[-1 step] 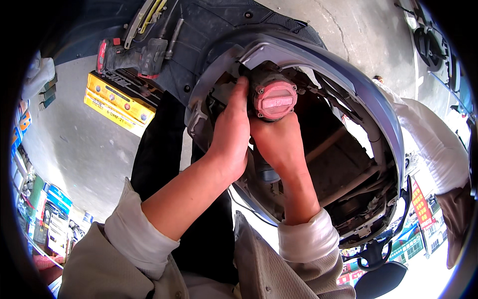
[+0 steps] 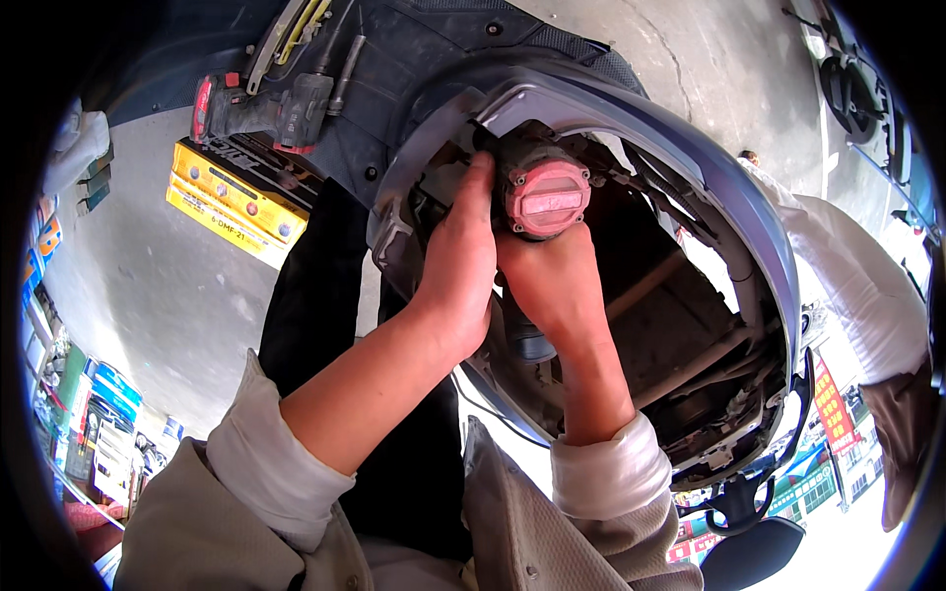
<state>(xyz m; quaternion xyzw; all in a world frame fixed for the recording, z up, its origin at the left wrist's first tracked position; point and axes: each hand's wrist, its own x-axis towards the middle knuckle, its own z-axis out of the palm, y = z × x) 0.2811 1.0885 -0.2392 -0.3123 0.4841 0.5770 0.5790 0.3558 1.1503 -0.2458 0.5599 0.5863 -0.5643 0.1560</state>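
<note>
A cordless impact wrench point(image 2: 547, 187) with a dark body and a red round end cap points down into the opening of a grey-purple scooter body point(image 2: 729, 187). Wrapped around its handle, below the cap, is my right hand point(image 2: 554, 281), closed. My left hand point(image 2: 458, 256) presses against the left side of the tool, one digit lying along its body; its other fingers are hidden behind. The tool's front end and whatever it meets are out of sight. Under my right wrist shows the dark base of the handle point(image 2: 530, 343).
On the dark footboard point(image 2: 434, 59) at upper left lie a second red-and-black power tool point(image 2: 296, 113), a long socket extension point(image 2: 347, 74) and a yellow-edged strip point(image 2: 286, 39). A yellow-and-black box point(image 2: 236, 202) is beside it. Another person's white sleeve point(image 2: 857, 266) shows at right.
</note>
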